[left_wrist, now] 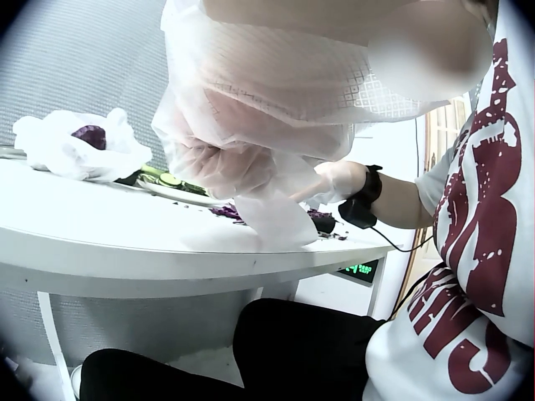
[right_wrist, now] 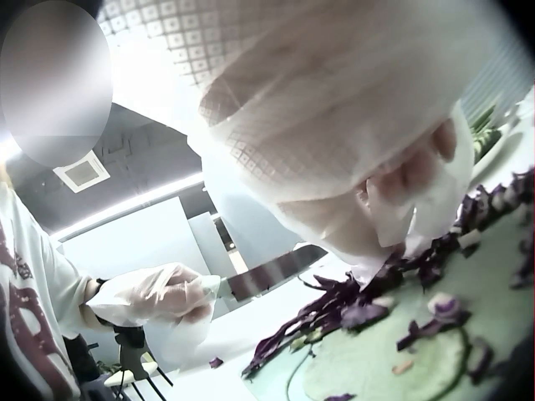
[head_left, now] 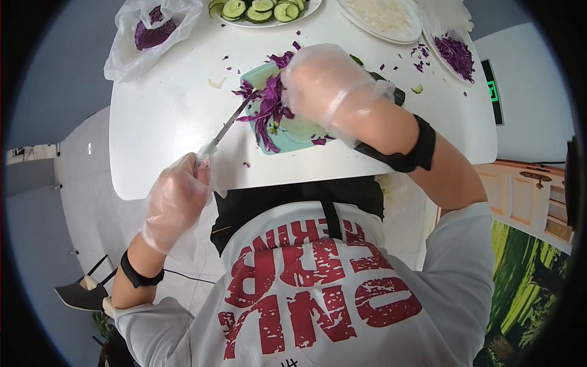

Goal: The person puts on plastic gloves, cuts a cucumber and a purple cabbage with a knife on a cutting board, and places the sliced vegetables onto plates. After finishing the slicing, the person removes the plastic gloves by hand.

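My left hand (head_left: 176, 194), in a clear plastic glove, grips a knife (head_left: 231, 124) by its pale handle. The blade slants across to the shredded purple cabbage (head_left: 269, 109), its tip overlapping the shreds in the head view. These lie heaped on a light green cutting board (head_left: 287, 144). Over the heap's right side is my gloved right hand (head_left: 324, 78). In the right wrist view its fingers (right_wrist: 405, 180) curl down and hold shreds at the board's surface; the palm hides part of the heap. Cabbage bits are strewn around a pale round mark on the board.
A plate of cucumber slices (head_left: 263, 11) stands at the back. To its right are a plate of pale slices (head_left: 382, 18) and a plate of shredded cabbage (head_left: 454, 56). A plastic bag (head_left: 125, 52) with purple cabbage sits at the back left. Scraps dot the white table (head_left: 165, 134).
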A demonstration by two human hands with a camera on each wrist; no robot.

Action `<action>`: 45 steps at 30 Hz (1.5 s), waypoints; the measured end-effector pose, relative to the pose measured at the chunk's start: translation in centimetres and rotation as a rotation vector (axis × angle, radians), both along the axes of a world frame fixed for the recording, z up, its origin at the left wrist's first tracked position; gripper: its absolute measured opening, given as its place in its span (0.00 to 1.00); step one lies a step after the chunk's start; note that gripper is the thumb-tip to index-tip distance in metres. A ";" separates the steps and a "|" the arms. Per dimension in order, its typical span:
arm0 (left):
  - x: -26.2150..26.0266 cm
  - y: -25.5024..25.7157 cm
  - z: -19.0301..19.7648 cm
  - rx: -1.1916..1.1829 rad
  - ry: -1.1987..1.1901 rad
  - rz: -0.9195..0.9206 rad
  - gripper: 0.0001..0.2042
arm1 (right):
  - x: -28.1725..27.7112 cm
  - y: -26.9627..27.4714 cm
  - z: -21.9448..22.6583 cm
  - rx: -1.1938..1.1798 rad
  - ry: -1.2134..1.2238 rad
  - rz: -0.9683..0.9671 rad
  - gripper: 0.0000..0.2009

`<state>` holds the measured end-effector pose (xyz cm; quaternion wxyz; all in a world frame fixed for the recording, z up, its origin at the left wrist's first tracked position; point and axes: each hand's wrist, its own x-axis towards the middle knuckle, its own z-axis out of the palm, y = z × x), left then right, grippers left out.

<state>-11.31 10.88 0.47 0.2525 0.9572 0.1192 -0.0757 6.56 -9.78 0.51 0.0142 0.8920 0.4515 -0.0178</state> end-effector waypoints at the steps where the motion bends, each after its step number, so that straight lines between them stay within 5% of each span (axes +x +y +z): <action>1: 0.0 0.1 0.1 -0.009 -0.005 0.002 0.15 | 0.3 -0.3 0.2 0.009 0.032 -0.019 0.08; 8: -0.1 0.4 0.2 0.008 0.001 -0.014 0.16 | 1.2 -5.0 0.4 0.296 0.060 -0.029 0.10; 15: 0.3 0.4 0.2 -0.049 0.052 -0.013 0.16 | 1.0 -6.2 0.3 0.157 0.102 -0.138 0.09; 20: 0.3 0.1 0.6 -0.052 0.077 0.010 0.16 | 0.2 -4.2 0.4 0.441 0.082 0.110 0.08; 26: -0.3 0.2 0.4 -0.121 0.101 0.015 0.15 | -0.9 -0.7 0.2 0.083 -0.005 0.126 0.07; 39: -0.5 0.5 0.2 -0.183 0.094 -0.010 0.13 | -0.4 0.1 -0.4 0.025 0.080 0.083 0.07; 45: 0.0 0.2 0.3 -0.152 0.113 -0.024 0.13 | 0.5 -2.2 -0.6 0.182 0.069 0.090 0.06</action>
